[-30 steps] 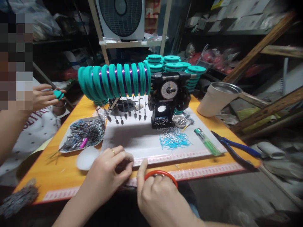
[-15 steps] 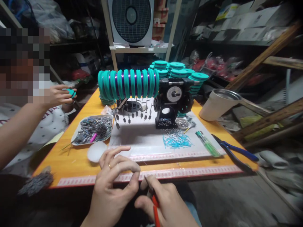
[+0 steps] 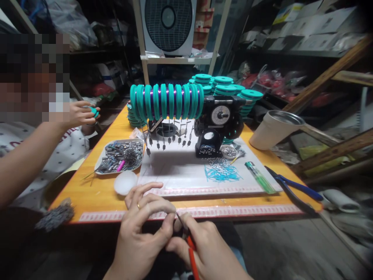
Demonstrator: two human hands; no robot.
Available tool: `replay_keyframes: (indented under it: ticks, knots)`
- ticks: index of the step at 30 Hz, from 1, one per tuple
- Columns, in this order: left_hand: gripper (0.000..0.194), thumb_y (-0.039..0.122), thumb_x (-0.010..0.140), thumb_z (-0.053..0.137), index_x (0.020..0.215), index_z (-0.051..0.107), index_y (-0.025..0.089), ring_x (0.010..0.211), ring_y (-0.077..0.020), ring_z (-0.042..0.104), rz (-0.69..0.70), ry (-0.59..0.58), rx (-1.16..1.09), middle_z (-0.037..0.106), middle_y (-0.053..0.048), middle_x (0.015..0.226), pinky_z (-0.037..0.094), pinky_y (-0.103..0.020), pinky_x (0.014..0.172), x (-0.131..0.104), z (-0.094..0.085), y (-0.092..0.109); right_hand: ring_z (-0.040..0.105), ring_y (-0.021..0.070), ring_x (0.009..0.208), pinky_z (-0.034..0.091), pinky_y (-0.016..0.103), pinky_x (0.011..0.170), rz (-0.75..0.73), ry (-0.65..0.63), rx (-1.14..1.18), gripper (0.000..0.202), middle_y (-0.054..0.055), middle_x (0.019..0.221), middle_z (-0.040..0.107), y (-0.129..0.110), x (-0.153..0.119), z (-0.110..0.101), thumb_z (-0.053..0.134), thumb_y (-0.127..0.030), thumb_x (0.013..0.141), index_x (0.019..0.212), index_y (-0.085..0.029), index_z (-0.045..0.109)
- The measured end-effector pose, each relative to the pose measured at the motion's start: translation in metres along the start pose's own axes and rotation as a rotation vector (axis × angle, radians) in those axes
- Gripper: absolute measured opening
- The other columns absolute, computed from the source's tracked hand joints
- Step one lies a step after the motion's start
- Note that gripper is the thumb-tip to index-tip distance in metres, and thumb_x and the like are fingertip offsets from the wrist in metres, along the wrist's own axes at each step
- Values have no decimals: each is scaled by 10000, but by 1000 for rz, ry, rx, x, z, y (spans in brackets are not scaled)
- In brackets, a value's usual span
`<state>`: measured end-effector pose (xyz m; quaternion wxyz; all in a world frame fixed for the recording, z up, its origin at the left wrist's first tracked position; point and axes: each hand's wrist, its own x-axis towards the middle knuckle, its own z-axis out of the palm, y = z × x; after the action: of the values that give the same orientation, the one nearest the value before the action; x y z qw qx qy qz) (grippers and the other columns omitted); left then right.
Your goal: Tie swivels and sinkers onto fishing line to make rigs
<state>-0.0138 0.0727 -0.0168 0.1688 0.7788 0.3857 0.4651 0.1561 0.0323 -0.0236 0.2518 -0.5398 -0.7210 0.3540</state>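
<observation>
Just in front of the table's near edge, my left hand (image 3: 145, 229) pinches thumb and index finger together; whatever lies between them is too small to make out. My right hand (image 3: 206, 245) is wrapped round red-handled pliers (image 3: 192, 254), whose dark tips point up at the left fingertips. Beyond, a row of green spools (image 3: 166, 102) with purple windings is mounted on a black machine (image 3: 218, 124), and dark small weights hang below it. Blue pieces (image 3: 223, 172) and small silvery bits lie on the white board (image 3: 171, 177).
A tray of metal parts (image 3: 122, 157) and a small white bowl (image 3: 125, 183) stand left. At right are a green lighter (image 3: 259, 177), blue-handled pliers (image 3: 300, 188) and a beige cup (image 3: 274, 130). Another person's hand (image 3: 83, 113) holds green spools at left.
The view has shifted slightly, so the table appears further right. The tips of the red-handled pliers and my left fingertips are now closer together.
</observation>
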Motion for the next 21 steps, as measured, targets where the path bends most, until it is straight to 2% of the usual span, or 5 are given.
replay_keyframes:
  ticks: [6, 10, 16, 18, 21]
  knots:
    - [245, 49, 882, 597, 913, 605, 292, 1195, -246, 496, 16, -7, 26, 691, 29, 818, 314, -487, 1030, 1, 0, 0, 677, 187, 662, 454, 231, 631, 9, -17, -17, 320, 63, 780, 734, 3, 1, 1, 541, -491, 985, 1007, -185, 632]
    - [237, 58, 886, 600, 917, 605, 292, 1186, -243, 503, 17, 3, 58, 700, 35, 808, 312, -476, 1023, 2, 2, 1, 680, 191, 671, 449, 229, 627, 38, 17, -54, 278, 62, 784, 729, 7, 1, 5, 577, -465, 972, 977, -189, 616]
    - [233, 56, 892, 589, 920, 599, 287, 1183, -237, 505, 32, 6, 75, 702, 31, 803, 304, -471, 1021, 3, 5, 1, 658, 184, 690, 458, 237, 661, 66, -18, 27, 218, 60, 809, 718, 5, 1, 3, 560, -399, 985, 950, -190, 606]
    - [232, 53, 892, 590, 917, 596, 284, 1179, -234, 510, 42, 3, 79, 702, 31, 803, 295, -468, 1024, 4, 5, 1, 635, 183, 664, 453, 243, 640, 84, -39, 57, 238, 58, 778, 705, 5, 1, 2, 536, -405, 991, 936, -185, 606]
    - [230, 49, 884, 603, 908, 600, 278, 1168, -237, 535, 61, -5, 93, 708, 31, 806, 284, -469, 1025, 5, 6, 0, 630, 196, 674, 449, 255, 626, 96, -30, 94, 341, 66, 758, 694, 8, 1, 3, 485, -492, 993, 917, -184, 610]
